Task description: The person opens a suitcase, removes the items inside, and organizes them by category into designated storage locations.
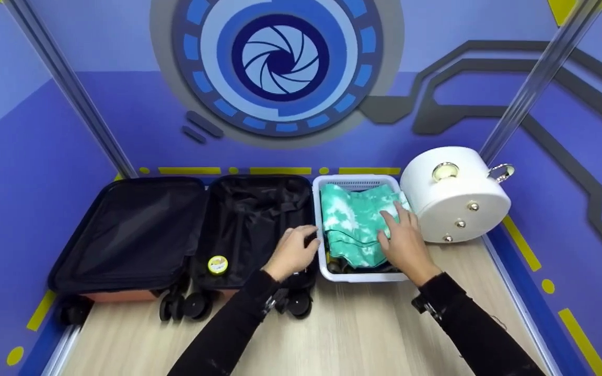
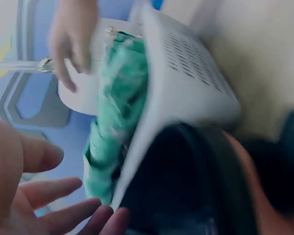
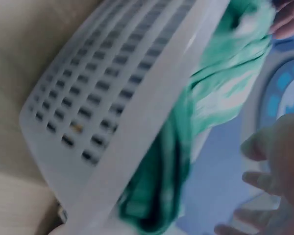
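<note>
Green cloth (image 1: 350,219): lying inside white basket (image 1: 356,278)
Left hand (image 1: 293,251): grip wide, near basket's left rim
Right hand (image 1: 406,245): grip wide, over cloth

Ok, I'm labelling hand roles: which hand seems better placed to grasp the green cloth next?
Probably the right hand: in the head view it appears over the green cloth, while the left hand is near the left rim of the white basket.

Overhead and close wrist views share the basket (image 1: 366,278).
</note>
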Tool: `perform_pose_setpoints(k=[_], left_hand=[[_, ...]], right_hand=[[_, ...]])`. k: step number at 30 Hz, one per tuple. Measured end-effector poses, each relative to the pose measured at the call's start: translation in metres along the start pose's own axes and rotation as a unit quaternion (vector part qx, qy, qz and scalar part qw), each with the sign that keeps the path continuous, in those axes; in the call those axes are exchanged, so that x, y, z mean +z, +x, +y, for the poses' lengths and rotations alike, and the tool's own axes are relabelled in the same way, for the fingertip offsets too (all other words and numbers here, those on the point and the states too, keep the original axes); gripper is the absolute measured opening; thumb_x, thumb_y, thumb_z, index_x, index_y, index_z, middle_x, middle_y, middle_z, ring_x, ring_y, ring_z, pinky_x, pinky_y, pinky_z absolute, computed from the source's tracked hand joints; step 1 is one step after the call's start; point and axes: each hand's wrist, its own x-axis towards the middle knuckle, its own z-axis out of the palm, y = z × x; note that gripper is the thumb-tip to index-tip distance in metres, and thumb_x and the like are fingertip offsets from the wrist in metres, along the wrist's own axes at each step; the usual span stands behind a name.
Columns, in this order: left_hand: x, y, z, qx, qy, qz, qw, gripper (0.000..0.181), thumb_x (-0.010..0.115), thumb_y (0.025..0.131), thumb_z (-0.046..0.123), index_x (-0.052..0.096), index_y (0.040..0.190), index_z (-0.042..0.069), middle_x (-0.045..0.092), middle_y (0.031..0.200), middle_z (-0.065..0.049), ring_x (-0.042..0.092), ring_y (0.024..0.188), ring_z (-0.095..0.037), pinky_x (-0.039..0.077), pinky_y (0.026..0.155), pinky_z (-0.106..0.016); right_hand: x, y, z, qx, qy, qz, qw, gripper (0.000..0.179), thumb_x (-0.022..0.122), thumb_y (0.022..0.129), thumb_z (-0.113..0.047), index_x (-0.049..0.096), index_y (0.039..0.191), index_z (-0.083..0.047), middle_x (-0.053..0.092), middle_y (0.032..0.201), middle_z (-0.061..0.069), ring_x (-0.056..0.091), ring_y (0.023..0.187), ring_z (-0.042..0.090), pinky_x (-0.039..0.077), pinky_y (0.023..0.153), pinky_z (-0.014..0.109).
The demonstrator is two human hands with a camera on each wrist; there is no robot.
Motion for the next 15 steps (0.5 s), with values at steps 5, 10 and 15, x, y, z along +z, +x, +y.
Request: perform_pose_setpoints(k=[5, 10, 15], left_hand=[[-0.008, -0.039, -0.027, 0.049, 0.098, 0.065, 0.9918, 0.034, 0.066, 0.11, 0.026, 0.075, 0.139, 0.012, 0.077, 0.132, -0.005, 0.068, 0.118, -0.027, 0.056, 0.104, -0.047], [-0.014, -0.076, -0.058, 0.086, 0.201, 0.108, 0.9699, 0.021, 0.072, 0.106, 0.027, 0.081, 0.12, 0.015, 0.08, 0.111, -0.003, 0.071, 0.1, -0.027, 0.056, 0.088, -0.047], [-0.015, -0.101, -0.073, 0.05, 0.264, 0.071, 0.9606, 0.042, 0.063, 0.111, 0.047, 0.082, 0.114, 0.011, 0.081, 0.105, -0.009, 0.072, 0.096, -0.033, 0.051, 0.086, -0.051]], right_hand=[[0.0, -0.027, -0.026, -0.05, 0.037, -0.008, 0.9981, 0.03, 0.07, 0.107, -0.02, 0.075, 0.128, 0.001, 0.072, 0.136, 0.025, 0.066, 0.126, 0.046, 0.055, 0.109, 0.062], [0.019, -0.06, -0.043, -0.096, 0.013, -0.044, 0.9943, 0.031, 0.07, 0.11, -0.034, 0.079, 0.117, -0.005, 0.078, 0.109, 0.01, 0.074, 0.104, 0.033, 0.061, 0.095, 0.054], [0.04, -0.084, -0.049, -0.058, -0.03, -0.019, 0.9977, 0.043, 0.071, 0.107, -0.049, 0.071, 0.116, -0.008, 0.072, 0.109, 0.01, 0.07, 0.105, 0.034, 0.055, 0.091, 0.053]])
